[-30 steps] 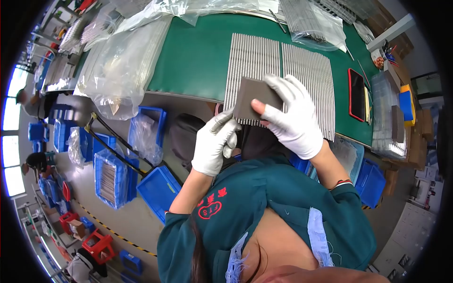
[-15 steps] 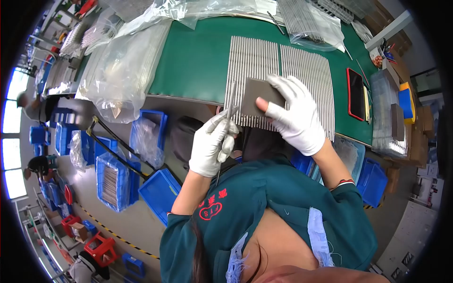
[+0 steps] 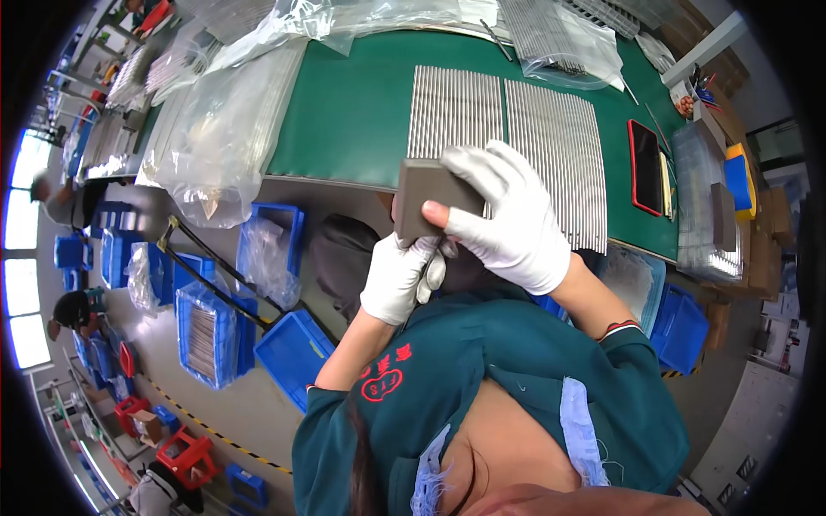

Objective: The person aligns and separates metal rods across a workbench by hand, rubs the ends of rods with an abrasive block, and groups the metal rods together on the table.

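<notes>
My right hand (image 3: 514, 219), in a white glove with the thumb tip bare, grips a flat grey-brown block (image 3: 418, 196) that looks like a sanding sponge. Just below it my left hand (image 3: 397, 279), also gloved, is closed around a thin metal rod, which the block and fingers now mostly hide. The block lies over the left hand's fingertips and the rod's upper part. Beyond my hands, two side-by-side rows of metal rods, a left row (image 3: 454, 107) and a right row (image 3: 557, 146), lie on the green table (image 3: 353, 103).
A red-edged phone (image 3: 644, 168) lies to the right, near another grey block (image 3: 723, 219). Plastic-wrapped stock (image 3: 219, 138) covers the table's left part, and bagged rods (image 3: 555, 39) lie at the back. Blue crates (image 3: 292, 353) stand on the floor at left. Other people are farther off.
My right hand has moved the grey block left and down, from over the rod rows to the rod in my left hand. The rod, plainly visible before, is now mostly covered.
</notes>
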Motion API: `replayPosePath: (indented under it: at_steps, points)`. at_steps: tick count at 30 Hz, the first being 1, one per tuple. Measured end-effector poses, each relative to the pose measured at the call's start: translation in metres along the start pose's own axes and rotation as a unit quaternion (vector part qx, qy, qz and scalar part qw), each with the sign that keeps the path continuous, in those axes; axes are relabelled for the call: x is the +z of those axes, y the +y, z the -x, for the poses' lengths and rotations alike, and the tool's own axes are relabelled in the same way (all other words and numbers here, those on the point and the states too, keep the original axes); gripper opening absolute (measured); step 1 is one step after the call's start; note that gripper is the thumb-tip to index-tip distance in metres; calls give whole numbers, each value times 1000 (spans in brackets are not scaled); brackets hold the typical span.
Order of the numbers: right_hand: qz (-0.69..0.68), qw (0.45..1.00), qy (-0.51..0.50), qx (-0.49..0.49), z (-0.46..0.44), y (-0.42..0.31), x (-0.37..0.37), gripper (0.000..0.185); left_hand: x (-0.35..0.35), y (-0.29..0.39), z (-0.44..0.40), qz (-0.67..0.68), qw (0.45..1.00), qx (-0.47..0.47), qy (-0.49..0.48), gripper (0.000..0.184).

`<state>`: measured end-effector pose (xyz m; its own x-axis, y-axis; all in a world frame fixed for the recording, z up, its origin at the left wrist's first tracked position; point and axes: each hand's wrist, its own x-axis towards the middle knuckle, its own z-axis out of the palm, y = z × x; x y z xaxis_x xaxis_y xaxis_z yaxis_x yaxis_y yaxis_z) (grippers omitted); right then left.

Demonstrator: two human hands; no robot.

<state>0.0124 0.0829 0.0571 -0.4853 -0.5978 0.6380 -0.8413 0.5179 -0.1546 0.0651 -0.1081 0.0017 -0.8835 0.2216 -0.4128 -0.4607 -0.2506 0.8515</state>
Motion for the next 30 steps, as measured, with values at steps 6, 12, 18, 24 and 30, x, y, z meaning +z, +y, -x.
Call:
replayPosePath:
  at_steps: [6,12,18,24,30]
  points:
    - [-15,1000,15,-1,7,15,-3,51,-1,12,3,103,994,20,7,28]
    - [-25,999,36,26,14,17,-3,52,-1,13,1,165,985,5,-44,29]
    - [6,995,5,95,32,20,-17,59,-11,17,1,173,984,2,-45,42]
    - [-30,999,24,10,3,3,-5,49,5,14,2,-11,999,-8,-42,24]
    - [-27,999,9,18,12,11,-11,47,-4,16,4,35,998,29,-32,39]
